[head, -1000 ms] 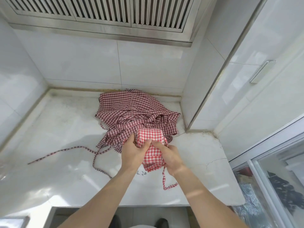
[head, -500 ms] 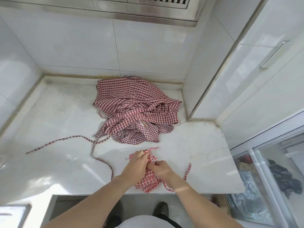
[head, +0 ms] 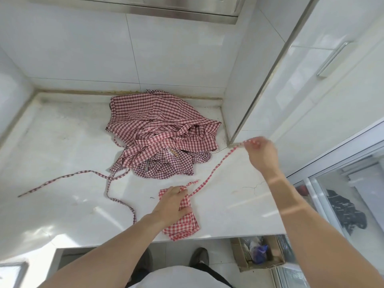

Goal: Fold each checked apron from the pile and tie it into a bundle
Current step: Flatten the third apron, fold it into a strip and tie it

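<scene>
**One apron folded, its tie half done; the pile still waits**

Head view: your left hand (head: 173, 204) presses and grips a folded apron (head: 180, 223) at the counter's (head: 62, 146) near edge. Your right hand (head: 260, 154), blurred, seems to pinch its strap (head: 212, 173), drawn taut toward the cabinet (head: 311, 90). No knot looks finished. Behind, the pile (head: 162, 136) of checked aprons lies unfolded, so most work remains.

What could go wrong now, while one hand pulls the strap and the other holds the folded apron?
The folded apron lies at the counter edge; a strong pull might drag it off or loosen the folds under the left hand. The strap, stretched out by the right hand, passes near the apron pile and could catch its loose ties.
</scene>
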Tool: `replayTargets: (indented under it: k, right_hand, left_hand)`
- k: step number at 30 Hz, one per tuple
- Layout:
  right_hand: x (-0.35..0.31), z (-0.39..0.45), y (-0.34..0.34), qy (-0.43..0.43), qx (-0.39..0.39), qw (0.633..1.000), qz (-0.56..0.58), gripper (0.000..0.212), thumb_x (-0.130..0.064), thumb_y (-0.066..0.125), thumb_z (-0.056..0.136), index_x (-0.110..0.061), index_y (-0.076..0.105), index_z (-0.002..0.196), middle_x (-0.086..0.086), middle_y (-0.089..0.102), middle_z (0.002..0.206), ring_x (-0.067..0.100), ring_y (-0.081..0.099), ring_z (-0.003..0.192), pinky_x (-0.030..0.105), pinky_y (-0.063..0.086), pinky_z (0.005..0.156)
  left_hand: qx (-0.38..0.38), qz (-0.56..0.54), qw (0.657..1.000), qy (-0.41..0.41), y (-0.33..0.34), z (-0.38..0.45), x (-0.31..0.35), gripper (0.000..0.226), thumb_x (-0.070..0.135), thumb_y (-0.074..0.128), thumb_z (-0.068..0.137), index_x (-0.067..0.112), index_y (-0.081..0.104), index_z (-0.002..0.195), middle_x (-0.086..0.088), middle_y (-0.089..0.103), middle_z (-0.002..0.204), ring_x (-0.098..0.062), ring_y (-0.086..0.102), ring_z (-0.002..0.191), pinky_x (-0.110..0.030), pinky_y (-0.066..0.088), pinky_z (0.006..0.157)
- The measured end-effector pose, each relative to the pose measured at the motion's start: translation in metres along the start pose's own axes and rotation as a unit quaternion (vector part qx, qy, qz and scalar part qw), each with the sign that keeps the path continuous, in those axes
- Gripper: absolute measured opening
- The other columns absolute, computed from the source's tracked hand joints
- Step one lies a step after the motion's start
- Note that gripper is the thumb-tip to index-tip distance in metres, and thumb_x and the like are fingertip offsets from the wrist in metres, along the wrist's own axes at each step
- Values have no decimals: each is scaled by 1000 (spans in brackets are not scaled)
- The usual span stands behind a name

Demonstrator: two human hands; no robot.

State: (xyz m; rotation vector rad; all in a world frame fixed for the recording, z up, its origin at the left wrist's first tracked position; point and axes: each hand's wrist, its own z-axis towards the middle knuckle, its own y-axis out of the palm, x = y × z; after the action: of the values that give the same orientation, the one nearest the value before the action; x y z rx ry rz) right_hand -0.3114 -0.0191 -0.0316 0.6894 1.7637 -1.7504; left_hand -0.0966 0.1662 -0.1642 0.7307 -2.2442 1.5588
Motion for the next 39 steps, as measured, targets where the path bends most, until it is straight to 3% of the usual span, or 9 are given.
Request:
replayTargets:
  k: [3,6,9,13,18,24,29,34,39]
  right_hand:
    - [10,-14,15,-36,154,986,44,20,-9,61,90,-6,61,109,4,49,105,20,55,88,24,41,85]
    - [22,-45,65,25,-25,999,-20,12,-13,61,89,-6,66,96,12,67,98,29,65,82,29,48,80]
    - [25,-86,109,246,-325,912,-39,37,-36,56,95,-3,69,85,11,75,80,24,71,68,33,60,70]
    - [37,-120,144,365,-271,883,117,46,-39,67,90,2,64,69,10,67,57,23,61,44,28,51,49]
    - [41,-115,160,297,-165,929,143,22,-16,59,92,-10,66,72,9,73,70,24,71,64,41,62,73]
    - [16,-130,149,88,-110,957,252,22,-21,60,99,-22,69,79,-3,74,72,13,71,74,24,57,73]
    - [2,-164,154,-25,-118,955,271,21,-23,56,102,-14,73,93,-6,70,74,15,68,71,26,57,65]
    - [12,-174,171,-25,-132,969,209,24,-22,47,105,-17,71,105,-13,72,90,5,68,83,22,56,73]
    - [1,-160,180,-59,-205,977,24,27,-16,45,99,-17,72,102,-3,74,93,16,67,82,34,56,78]
  left_hand:
    - [7,-9,1000,6,2,1,-1,71,46,60,95,18,32,154,-2,29,159,-22,23,148,-36,19,121]
    - [21,-27,999,17,3,0,-3,69,46,63,94,17,38,152,-2,40,152,-21,31,141,-37,27,119]
    - [33,-39,998,30,2,-1,-5,67,52,62,92,19,46,148,2,49,138,-18,39,131,-39,36,114]
    - [25,-40,998,44,1,-4,-6,65,51,64,91,22,48,147,5,50,138,-15,40,131,-36,37,113]
    - [3,-26,998,55,-6,-6,-4,66,39,70,90,20,46,148,4,47,148,-16,38,137,-30,26,115]
    - [53,-51,996,50,-4,-7,-3,57,20,78,82,24,59,135,8,62,120,-13,53,110,-28,44,99]
    - [72,-210,975,-2,-5,-8,2,14,11,65,88,21,59,80,5,63,83,-16,59,75,-29,51,72]
    - [55,-393,914,-88,-26,-7,-5,56,-14,50,87,18,56,133,0,68,117,-12,65,109,-25,51,98]
    - [167,-377,906,-93,-26,-5,-9,39,4,48,102,14,55,139,0,60,138,-12,54,129,-26,40,112]
